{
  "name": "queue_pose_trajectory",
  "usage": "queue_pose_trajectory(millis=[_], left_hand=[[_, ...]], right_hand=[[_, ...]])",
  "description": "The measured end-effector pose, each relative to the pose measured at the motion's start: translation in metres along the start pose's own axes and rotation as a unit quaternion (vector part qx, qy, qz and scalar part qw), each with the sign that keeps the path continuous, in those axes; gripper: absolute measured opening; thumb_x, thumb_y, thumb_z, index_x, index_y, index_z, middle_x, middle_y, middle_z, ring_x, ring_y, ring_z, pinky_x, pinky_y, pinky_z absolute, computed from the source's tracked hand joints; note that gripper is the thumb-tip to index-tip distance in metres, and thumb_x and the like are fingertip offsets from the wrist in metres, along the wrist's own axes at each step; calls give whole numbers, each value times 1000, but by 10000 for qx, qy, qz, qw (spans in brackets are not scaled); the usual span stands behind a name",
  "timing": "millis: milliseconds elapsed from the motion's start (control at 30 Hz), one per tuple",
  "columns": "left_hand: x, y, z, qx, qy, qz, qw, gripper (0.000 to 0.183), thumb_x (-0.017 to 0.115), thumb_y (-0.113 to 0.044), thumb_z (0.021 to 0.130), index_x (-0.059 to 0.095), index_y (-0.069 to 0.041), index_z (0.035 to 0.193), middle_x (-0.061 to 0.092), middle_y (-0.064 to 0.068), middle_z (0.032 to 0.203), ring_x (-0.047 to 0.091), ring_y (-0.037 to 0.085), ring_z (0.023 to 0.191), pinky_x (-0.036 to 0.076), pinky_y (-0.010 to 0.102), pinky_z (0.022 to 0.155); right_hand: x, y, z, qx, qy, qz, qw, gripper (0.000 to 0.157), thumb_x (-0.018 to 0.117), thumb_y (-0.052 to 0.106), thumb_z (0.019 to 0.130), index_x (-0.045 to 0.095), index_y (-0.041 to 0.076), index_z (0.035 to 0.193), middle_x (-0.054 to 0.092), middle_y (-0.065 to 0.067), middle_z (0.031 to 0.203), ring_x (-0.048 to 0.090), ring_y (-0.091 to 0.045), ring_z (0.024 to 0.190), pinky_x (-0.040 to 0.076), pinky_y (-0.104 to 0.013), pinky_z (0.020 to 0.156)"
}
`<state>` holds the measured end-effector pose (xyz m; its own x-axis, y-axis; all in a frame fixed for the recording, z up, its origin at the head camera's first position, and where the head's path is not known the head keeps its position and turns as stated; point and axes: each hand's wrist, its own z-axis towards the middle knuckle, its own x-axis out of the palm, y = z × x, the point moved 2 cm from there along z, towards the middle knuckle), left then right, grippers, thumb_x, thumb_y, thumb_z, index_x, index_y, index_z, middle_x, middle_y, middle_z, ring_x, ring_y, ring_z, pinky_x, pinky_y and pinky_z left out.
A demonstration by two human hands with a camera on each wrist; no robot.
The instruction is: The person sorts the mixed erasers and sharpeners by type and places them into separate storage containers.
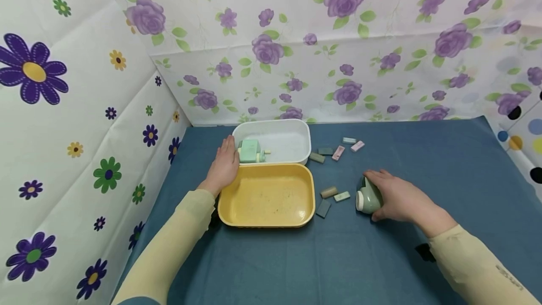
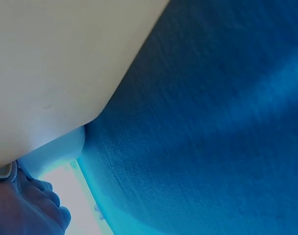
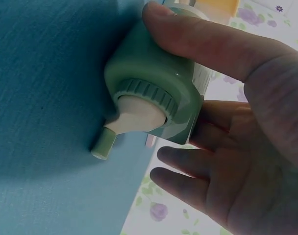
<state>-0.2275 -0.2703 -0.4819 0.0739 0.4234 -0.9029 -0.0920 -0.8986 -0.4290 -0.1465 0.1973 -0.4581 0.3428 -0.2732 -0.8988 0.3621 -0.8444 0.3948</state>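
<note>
Green, glossy, probably hard plastic, the crank pencil sharpener [image 1: 370, 197] sits right of the yellow tray [image 1: 271, 201], on or just above the table [image 1: 271, 267]; I cannot tell which. The right hand [image 1: 400, 196] grips its body between thumb and nearer fingers, the other fingers spread free. It looks light and stiff, though its smooth, rounded sides could slip. The broad body seems the best hold; the thin cream crank [image 3: 139, 116] could turn or snap under load. The left hand [image 1: 223, 164], fingers straight, rests against the white tray [image 1: 288, 142] behind the yellow tray, apparently grasping nothing.
</note>
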Motion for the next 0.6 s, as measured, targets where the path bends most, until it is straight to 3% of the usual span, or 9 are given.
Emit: queue_pose_trajectory(millis=[600], left_hand=[[0,-2,-1,-37,38,-33,10000,62,26,-24,119,4,5,169,6,21,178,3,36,165,5,52,133]], right_hand=[[0,-3,1,24,52,115,9999,114,103,25,69,42,-2,161,41,-37,160,39,-62,143,49,-72,100]])
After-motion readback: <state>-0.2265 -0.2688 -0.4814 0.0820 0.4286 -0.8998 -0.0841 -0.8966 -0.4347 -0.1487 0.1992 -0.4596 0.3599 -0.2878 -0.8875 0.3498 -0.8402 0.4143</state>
